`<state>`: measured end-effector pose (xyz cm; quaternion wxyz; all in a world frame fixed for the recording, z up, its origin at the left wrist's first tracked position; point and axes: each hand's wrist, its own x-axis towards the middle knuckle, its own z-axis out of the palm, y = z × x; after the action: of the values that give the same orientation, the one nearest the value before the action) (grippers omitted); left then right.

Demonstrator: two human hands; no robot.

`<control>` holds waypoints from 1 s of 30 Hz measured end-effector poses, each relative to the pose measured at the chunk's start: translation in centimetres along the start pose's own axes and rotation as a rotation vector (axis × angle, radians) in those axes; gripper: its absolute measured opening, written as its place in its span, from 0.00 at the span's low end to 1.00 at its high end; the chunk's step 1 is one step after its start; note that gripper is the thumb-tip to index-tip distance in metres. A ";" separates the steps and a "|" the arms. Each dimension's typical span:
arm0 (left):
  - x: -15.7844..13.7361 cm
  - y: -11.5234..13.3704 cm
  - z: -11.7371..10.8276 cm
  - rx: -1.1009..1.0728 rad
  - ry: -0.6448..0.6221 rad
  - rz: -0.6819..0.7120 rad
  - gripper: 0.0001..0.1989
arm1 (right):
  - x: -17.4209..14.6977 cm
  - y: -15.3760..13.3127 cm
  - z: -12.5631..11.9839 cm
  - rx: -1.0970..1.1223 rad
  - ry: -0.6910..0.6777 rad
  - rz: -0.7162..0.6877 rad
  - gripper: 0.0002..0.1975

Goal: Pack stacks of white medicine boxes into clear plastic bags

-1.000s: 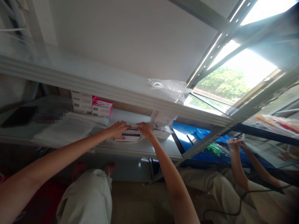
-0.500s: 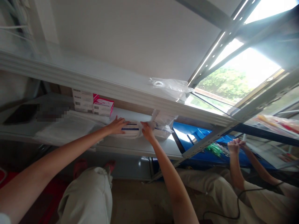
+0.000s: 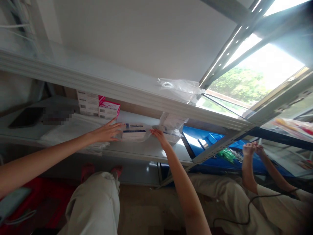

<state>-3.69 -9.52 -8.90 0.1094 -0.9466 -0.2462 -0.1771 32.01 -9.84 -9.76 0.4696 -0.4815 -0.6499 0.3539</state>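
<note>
A small white box with blue print [image 3: 134, 133] lies inside a clear plastic bag on the grey shelf [image 3: 146, 148]. My left hand [image 3: 109, 131] is at the box's left end, fingers spread and touching the bag. At the other end, my right hand [image 3: 160, 136] pinches the bag's loose plastic between thumb and fingers. Just beyond the right hand sits another bagged box [image 3: 172, 125], partly covered by crumpled clear plastic. Flat clear plastic bags [image 3: 73, 129] lie to the left, under and beside my left forearm.
White and pink boxes [image 3: 109, 110] stand at the back of the shelf. A dark flat object [image 3: 26, 117] lies far left. A plastic bag [image 3: 181, 88] rests on the upper ledge. To the right, past a metal post [image 3: 217, 142], a co-worker's hands [image 3: 251, 148] work over a blue surface.
My left hand has slid left off the box's top and its fingers have spread, leaving more of the box showing. My right hand stays at the bag's right end.
</note>
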 end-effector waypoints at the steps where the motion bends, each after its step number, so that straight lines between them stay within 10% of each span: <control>1: -1.0 -0.4 -0.2 0.004 0.004 0.000 0.13 | -0.2 -0.6 -0.1 0.032 -0.017 -0.006 0.14; 15: 2.4 -3.7 -6.0 -0.138 0.180 -0.252 0.10 | -0.3 -5.5 0.3 0.135 0.002 -0.101 0.13; 30: 6.8 -1.5 -5.0 -0.872 0.300 -0.381 0.11 | -0.1 -6.6 1.6 0.228 -0.053 -0.151 0.17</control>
<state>-0.27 -6.80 -1.46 -0.2969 -0.8064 -0.2994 -0.4146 28.55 -11.85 -4.30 0.5292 -0.3652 -0.6522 0.4015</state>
